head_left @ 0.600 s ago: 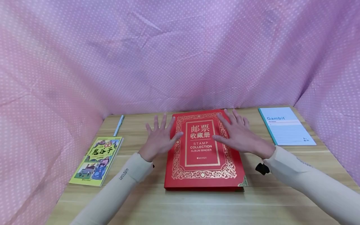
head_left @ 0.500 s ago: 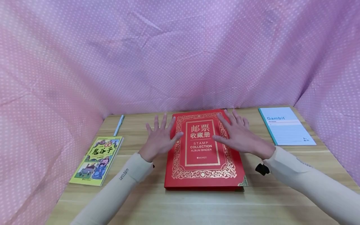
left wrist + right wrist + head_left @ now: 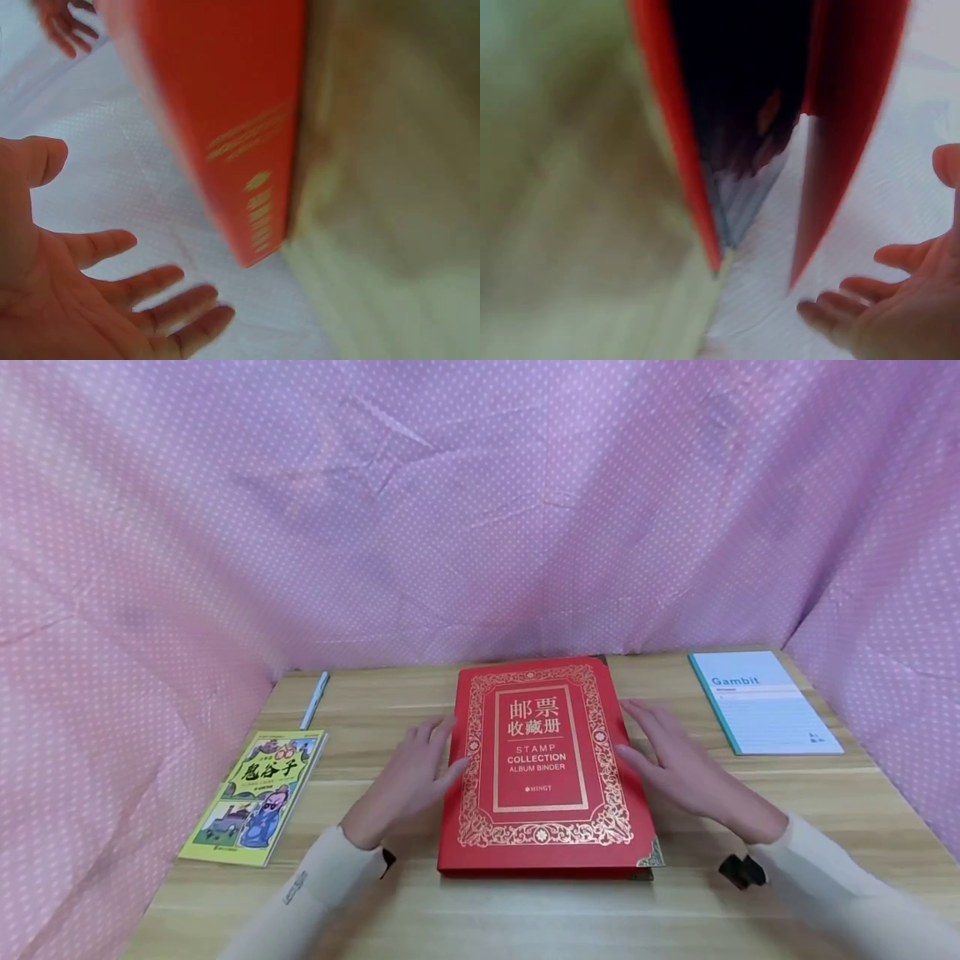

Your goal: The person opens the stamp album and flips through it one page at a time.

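Fabric point(image 3: 480, 510), pink to lilac with white dots, hangs behind and at both sides of a wood-grain table point(image 3: 540, 918). Red stamp album binder point(image 3: 538, 827) lies closed at the middle of the table, front cover up, gilt border and title legible; metal corner pieces show on the right side. Its lettered spine faces left, and the right wrist view looks between its boards at the opening side into a dark interior. Yellow cartoon-covered book point(image 3: 255, 797) lies flat at the left, well apart from the binder. "Gambit" notebook point(image 3: 765, 702), pale with a teal spine, lies at the far right. Left hand point(image 3: 408, 772) is at the binder's left side, fingers extended and spread, holding nothing, apart from the spine in the left wrist view. Right hand point(image 3: 686, 768) is near the binder's right edge, fingers extended, holding nothing; contact cannot be confirmed. Cream sleeves point(image 3: 322, 881) cover both forearms. Light-blue pen point(image 3: 314, 700) lies just beyond the yellow book.
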The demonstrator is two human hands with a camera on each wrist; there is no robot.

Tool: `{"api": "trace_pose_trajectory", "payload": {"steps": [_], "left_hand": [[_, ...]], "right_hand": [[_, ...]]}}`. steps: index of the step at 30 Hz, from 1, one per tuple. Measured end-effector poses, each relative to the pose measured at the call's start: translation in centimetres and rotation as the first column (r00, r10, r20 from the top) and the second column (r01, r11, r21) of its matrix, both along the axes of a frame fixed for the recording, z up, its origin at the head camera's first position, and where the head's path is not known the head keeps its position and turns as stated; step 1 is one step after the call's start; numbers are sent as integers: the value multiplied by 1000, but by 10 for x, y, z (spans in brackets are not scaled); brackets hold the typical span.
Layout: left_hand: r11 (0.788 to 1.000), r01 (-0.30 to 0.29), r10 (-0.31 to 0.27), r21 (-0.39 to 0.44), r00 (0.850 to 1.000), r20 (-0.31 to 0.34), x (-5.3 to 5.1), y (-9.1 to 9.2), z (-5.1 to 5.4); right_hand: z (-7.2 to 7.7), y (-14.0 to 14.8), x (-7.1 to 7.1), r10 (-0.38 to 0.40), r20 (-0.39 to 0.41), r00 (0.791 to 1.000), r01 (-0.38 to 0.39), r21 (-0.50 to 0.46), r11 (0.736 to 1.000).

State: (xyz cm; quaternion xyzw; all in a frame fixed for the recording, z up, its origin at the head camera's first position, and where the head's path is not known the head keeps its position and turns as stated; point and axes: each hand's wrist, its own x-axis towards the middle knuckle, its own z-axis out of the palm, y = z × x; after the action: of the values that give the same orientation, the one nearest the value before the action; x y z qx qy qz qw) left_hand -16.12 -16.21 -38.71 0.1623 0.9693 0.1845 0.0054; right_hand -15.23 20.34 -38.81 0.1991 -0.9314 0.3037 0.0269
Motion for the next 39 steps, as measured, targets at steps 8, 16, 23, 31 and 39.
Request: {"api": "trace_pose_trajectory", "payload": {"steps": [8,16,23,31,39], "left_hand": [[992,-49,33,119,990,134,20,-5,-16],[991,-74,65,116,995,76,20,2,-25],[984,-62,43,168,992,120,17,8,-24],[972,-66,51,225,996,73,10,24,-3],[930,264,-174,256,929,-326,8,50,62]], "right_hand": [[-23,4,25,11,62,998,-3,-131,991],[-15,-1,30,-16,100,995,30,-137,990],[21,6,28,36,43,998,-28,-171,985],[51,0,24,169,-144,975,-204,-277,939],[70,-41,27,328,-268,906,-412,-375,830]]}}
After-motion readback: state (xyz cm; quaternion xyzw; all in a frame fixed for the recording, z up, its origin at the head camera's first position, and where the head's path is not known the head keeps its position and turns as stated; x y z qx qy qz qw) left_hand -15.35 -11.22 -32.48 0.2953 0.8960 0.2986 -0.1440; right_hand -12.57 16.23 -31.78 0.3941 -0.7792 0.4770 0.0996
